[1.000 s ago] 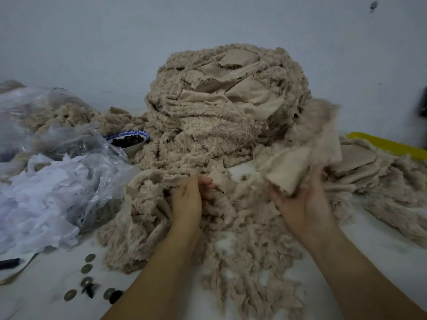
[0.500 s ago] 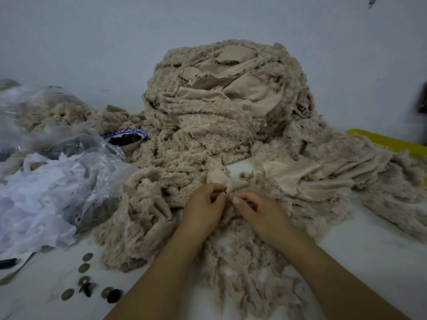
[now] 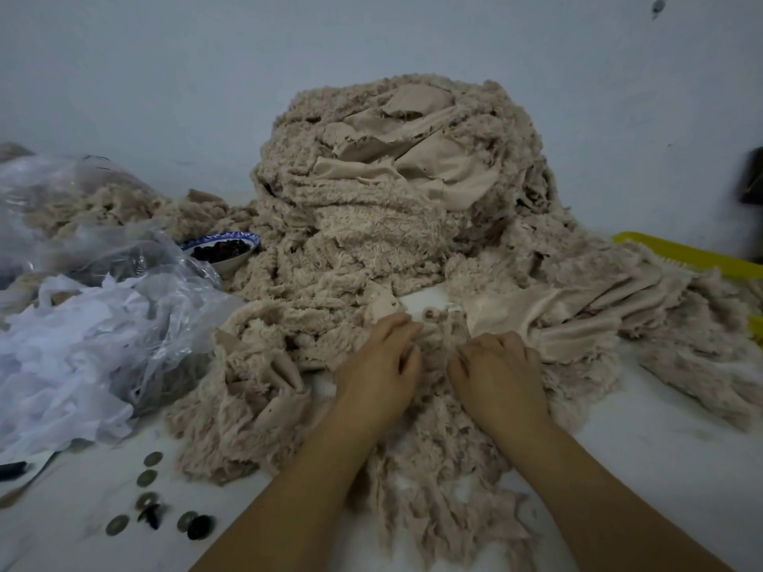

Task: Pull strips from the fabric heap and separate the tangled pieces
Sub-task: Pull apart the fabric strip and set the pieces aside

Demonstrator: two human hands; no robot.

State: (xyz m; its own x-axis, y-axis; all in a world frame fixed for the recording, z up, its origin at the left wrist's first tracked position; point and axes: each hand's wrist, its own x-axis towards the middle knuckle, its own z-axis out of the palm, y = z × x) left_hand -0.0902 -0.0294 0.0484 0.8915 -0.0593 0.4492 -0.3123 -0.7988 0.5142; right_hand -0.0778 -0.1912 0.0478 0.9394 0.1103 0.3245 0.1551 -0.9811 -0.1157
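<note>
A tall heap of beige fleecy fabric strips [image 3: 396, 192] rises at the back centre of the white table. Loose tangled strips [image 3: 437, 480] spread in front of it toward me. My left hand [image 3: 377, 365] and my right hand [image 3: 501, 375] lie side by side on this loose pile, knuckles up, fingers curled down into the fleece. Each hand grips tufts of the strips; the fingertips are buried in the fabric. A flatter bundle of strips [image 3: 586, 319] lies to the right of my right hand.
A clear plastic bag with white scraps [image 3: 82, 336] fills the left side. A blue-rimmed bowl of dark pieces [image 3: 223, 251] stands behind it. Several round buttons [image 3: 152, 497] lie at the front left. A yellow tray edge [image 3: 697, 255] shows at the far right.
A second ago my right hand held a bundle up at the right; that bundle now lies on the table. Both hands came together and now dig lower into the loose pile.
</note>
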